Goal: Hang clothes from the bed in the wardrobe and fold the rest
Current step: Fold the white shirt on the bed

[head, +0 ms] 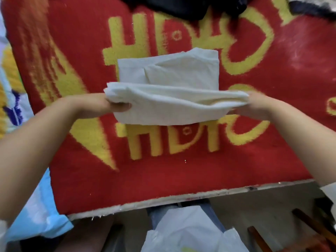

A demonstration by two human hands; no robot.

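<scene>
A white garment [169,77] lies partly folded on the red blanket with yellow lettering [163,170] that covers the bed. Its near portion is lifted off the blanket. My left hand [107,106] grips the left end of that lifted fold, thumb on top of the cloth. My right hand [254,106] pinches the right end, its fingers partly hidden under the cloth. The far half of the garment rests flat, with a smaller folded layer on top.
Dark clothes [190,6] are piled at the far edge of the bed. A blue and white printed sheet [36,215] hangs at the left. The bed's near edge [181,199] runs across the lower frame, with white fabric [190,231] and wooden furniture [309,222] below.
</scene>
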